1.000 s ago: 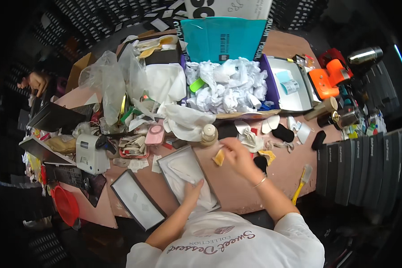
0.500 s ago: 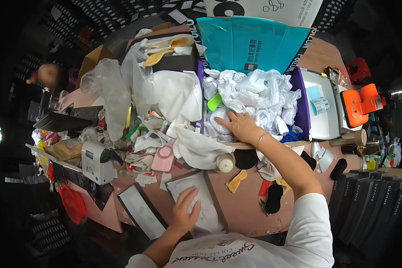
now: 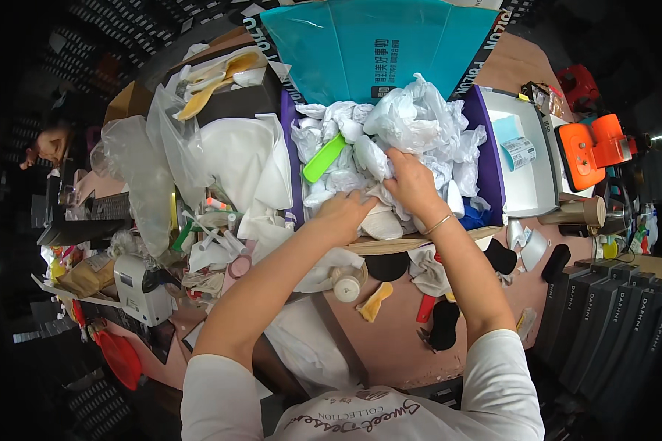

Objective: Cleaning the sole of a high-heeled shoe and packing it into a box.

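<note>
A purple-sided box (image 3: 488, 151) with a raised teal lid (image 3: 324, 51) holds a heap of crumpled white packing paper (image 3: 408, 117). My right hand (image 3: 413, 184) reaches into the heap, its fingers closed on a wad of this paper. Beside it my left hand (image 3: 342, 217) is low in the box near the front edge, fingers curled down; what they grip is hidden. In front of the fingers lies a pale rounded item (image 3: 381, 223). A bright green shoehorn-like strip (image 3: 324, 159) rests on the paper, left of my hands.
Left of the box are white cloth-like sheets (image 3: 243, 151), clear plastic bags (image 3: 136, 176) and a label printer (image 3: 140, 289). An open white tray (image 3: 529, 195) and an orange device (image 3: 582, 156) stand right. A thread cone (image 3: 348, 283) and black pads (image 3: 443, 327) lie in front.
My left hand has moved from the shallow box near my body into the paper heap. My right hand has closed on paper, and some paper is heaped higher. The view has shifted.
</note>
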`<state>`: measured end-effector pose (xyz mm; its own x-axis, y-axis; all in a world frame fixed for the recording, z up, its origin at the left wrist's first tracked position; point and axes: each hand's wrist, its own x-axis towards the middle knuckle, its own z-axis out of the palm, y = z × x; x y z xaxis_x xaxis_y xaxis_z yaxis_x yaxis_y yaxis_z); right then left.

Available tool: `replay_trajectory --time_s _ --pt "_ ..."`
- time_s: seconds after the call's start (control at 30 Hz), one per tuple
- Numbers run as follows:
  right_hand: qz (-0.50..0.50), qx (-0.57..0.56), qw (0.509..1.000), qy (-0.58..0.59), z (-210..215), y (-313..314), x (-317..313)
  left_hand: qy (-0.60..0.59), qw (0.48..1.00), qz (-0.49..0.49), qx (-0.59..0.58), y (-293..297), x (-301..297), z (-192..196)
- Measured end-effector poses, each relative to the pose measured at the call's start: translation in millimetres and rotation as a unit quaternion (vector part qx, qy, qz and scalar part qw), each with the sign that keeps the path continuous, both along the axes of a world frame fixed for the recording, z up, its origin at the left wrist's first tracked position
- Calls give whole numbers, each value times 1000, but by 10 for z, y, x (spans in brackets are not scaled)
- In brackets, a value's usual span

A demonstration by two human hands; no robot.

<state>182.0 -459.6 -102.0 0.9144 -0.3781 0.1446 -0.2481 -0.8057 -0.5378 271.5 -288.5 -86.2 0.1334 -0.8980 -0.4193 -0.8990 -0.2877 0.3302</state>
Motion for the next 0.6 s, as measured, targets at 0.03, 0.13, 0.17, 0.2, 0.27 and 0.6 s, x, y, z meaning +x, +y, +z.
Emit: replay_trajectory --time_s 0.03,0.13,0.17,0.2,0.27,0.6 --pt "15 19 1000 -5 56 21 -22 -22 1000 -13 2 -50 -15 -17" --pt "73 42 996 -33 214 82 -99 -60 998 -24 -7 -160 -15 -111" --pt "82 48 993 -64 253 85 -113 -54 998 -12 -16 -180 13 -183" --pt "91 55 990 -95 310 83 -132 -47 999 1 -24 -187 53 -250" --pt "80 64 986 -135 522 119 -185 35 984 151 -91 -207 160 -305" --pt "314 -147 915 207 327 248 -294 125 955 245 -114 -317 447 -366"
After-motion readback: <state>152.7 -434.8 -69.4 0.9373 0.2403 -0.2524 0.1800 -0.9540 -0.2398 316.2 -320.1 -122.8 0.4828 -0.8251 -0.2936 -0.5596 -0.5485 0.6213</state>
